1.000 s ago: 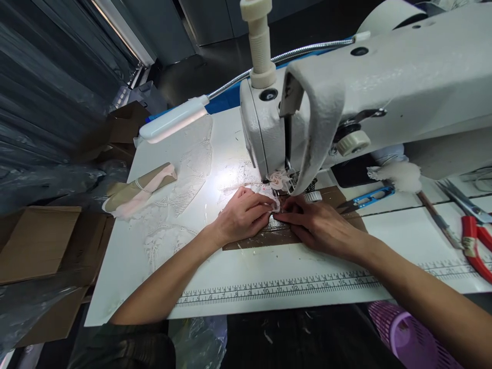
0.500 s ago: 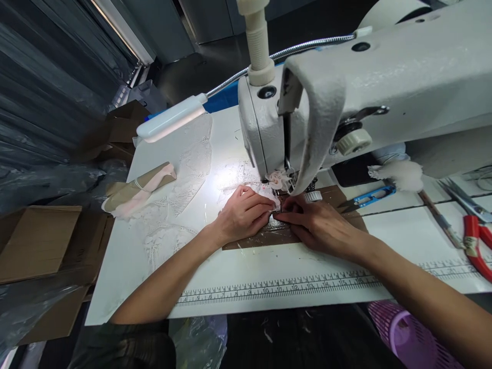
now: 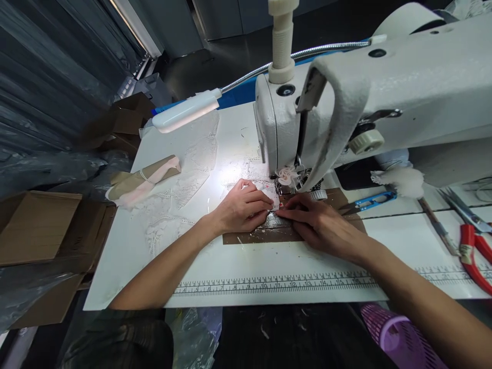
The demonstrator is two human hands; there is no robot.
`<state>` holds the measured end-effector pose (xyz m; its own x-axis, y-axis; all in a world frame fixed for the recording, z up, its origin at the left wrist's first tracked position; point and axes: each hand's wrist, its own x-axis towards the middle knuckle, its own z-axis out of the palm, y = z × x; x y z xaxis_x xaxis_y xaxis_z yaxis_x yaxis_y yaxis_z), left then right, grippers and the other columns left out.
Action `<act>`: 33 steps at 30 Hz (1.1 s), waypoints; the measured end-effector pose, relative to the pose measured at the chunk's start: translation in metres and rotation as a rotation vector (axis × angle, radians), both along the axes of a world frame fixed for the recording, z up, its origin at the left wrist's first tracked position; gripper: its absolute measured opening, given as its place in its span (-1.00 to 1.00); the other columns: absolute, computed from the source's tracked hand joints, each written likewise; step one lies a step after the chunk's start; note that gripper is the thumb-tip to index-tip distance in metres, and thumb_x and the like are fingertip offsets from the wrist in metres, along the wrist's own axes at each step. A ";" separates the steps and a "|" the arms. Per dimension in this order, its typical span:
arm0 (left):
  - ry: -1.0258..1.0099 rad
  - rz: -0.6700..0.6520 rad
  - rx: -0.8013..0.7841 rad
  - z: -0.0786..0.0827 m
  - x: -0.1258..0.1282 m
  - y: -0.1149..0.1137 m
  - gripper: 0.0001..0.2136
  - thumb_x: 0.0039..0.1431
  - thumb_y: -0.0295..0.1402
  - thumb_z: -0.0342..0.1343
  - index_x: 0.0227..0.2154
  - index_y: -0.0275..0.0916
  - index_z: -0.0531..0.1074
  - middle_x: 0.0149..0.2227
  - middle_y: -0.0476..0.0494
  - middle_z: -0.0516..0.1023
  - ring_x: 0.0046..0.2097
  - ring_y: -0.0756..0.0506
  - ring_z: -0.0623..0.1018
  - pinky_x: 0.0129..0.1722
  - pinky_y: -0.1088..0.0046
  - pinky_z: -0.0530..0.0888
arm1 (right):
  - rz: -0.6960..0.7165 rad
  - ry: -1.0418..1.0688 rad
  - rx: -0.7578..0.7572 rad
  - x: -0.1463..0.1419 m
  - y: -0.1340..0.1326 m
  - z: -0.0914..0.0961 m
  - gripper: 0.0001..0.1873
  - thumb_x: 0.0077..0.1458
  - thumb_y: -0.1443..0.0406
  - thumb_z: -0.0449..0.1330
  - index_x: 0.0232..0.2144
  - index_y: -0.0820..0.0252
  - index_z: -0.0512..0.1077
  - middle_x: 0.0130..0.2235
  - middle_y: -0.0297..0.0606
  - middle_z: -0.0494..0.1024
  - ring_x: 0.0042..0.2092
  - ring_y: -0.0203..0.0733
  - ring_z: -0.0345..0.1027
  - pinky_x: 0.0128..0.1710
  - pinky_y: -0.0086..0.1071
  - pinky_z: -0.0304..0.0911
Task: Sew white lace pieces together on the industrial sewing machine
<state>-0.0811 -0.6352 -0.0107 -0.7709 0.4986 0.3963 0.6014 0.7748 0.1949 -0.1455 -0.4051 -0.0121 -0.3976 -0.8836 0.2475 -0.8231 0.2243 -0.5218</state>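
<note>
Purple plastic forms the openwork basket [image 3: 372,320] at the near right, below the table edge, with a clear plastic bag [image 3: 194,335] hanging lower down towards the left. Along the front of the white tabletop [image 3: 261,261] runs a printed ruler scale [image 3: 277,284]. Beyond it, both bare hands meet over a brown sheet [image 3: 238,240] and the silvery bed plate [image 3: 277,220]. The left hand [image 3: 246,205] is narrow, its bent fingers close together at the near edge of the white lace piece [image 3: 265,186]; the right hand [image 3: 323,223] stretches its forefinger to that same edge, thumb tucked behind. Whether either pinches the lace cannot be told. The piece lies flat just before the presser foot, beside a pale pink ruffled scrap [image 3: 287,176]. To the right rest red-handled scissors [image 3: 468,246] and blue thread snips [image 3: 374,201], below the arm of the white sewing machine [image 3: 415,97]. Farther left, loose lace [image 3: 196,164] spreads near a tied roll [image 3: 148,179], and a lit lamp [image 3: 186,110] hangs behind.
</note>
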 end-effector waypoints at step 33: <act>0.095 -0.032 0.001 -0.005 0.000 0.003 -0.93 0.19 -0.45 0.08 -0.27 -0.24 0.42 -0.19 -0.09 0.60 -0.28 -0.04 0.48 -0.15 0.28 0.36 | 0.034 0.166 -0.010 -0.002 -0.003 0.002 -0.66 0.13 0.45 0.05 -0.15 0.12 0.55 -0.16 -0.09 0.49 -0.15 -0.05 0.37 -0.18 -0.17 0.38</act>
<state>-0.0809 -0.6317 -0.0158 -0.7132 0.5225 0.4673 0.6420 0.7545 0.1362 -0.1473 -0.4082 -0.0099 -0.3204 -0.8930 0.3161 -0.9053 0.1903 -0.3798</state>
